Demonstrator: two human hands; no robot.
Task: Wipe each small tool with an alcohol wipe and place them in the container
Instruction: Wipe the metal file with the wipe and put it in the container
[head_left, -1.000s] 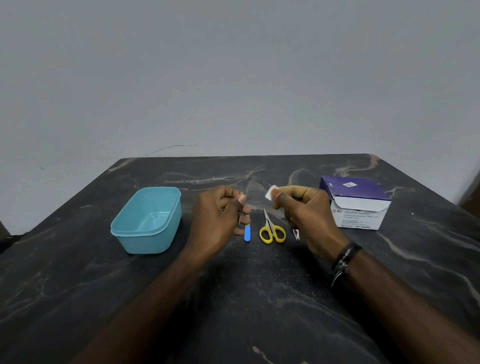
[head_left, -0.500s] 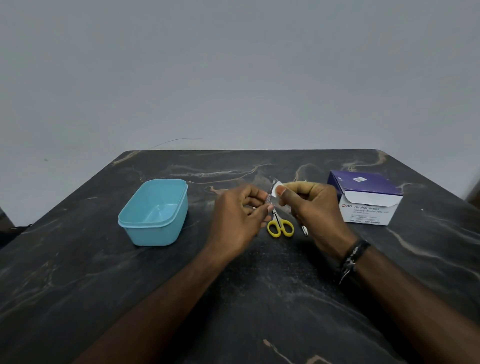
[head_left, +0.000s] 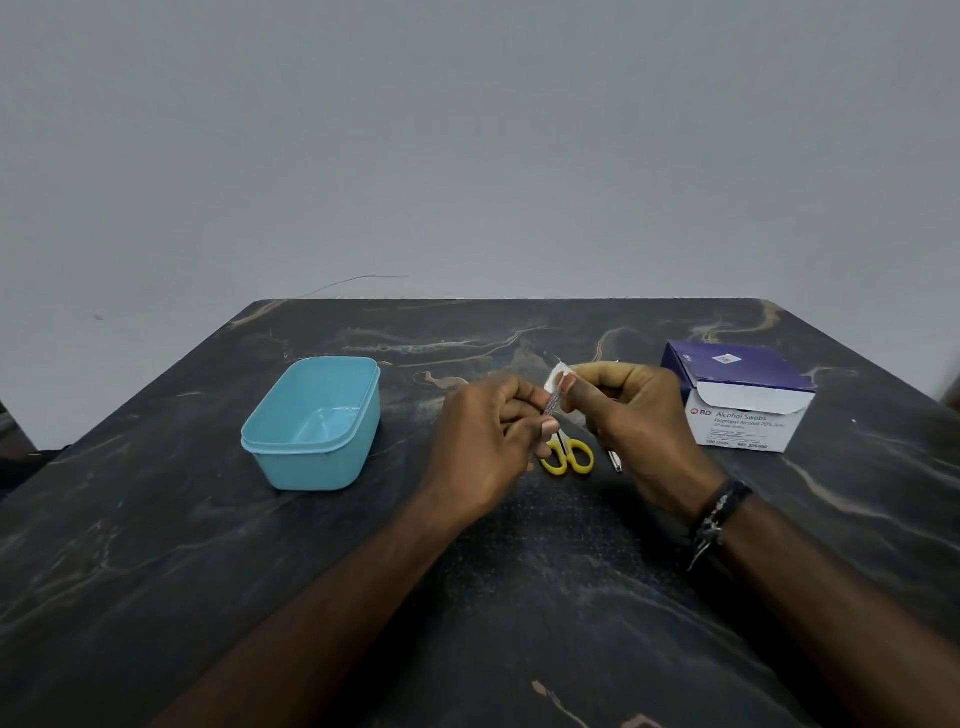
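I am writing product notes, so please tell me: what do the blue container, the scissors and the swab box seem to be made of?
Blue container: probably plastic, with an even colour, a soft sheen and moulded rounded corners.
Scissors: the yellow handle loops look like glossy plastic; the blades are mostly hidden, presumably metal.
Alcohol swab box: printed cardboard, matte, with folded flaps and sharp creases.

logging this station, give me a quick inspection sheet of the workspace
surface: dark marbled table
job's things: blue tub empty; file and wipe in hands; scissors and a small metal tool on table; swab box open
clutter: nothing seen
grippers: left hand holds file; right hand pinches wipe on it
cables: thin wire behind table
surroundings: plain grey wall
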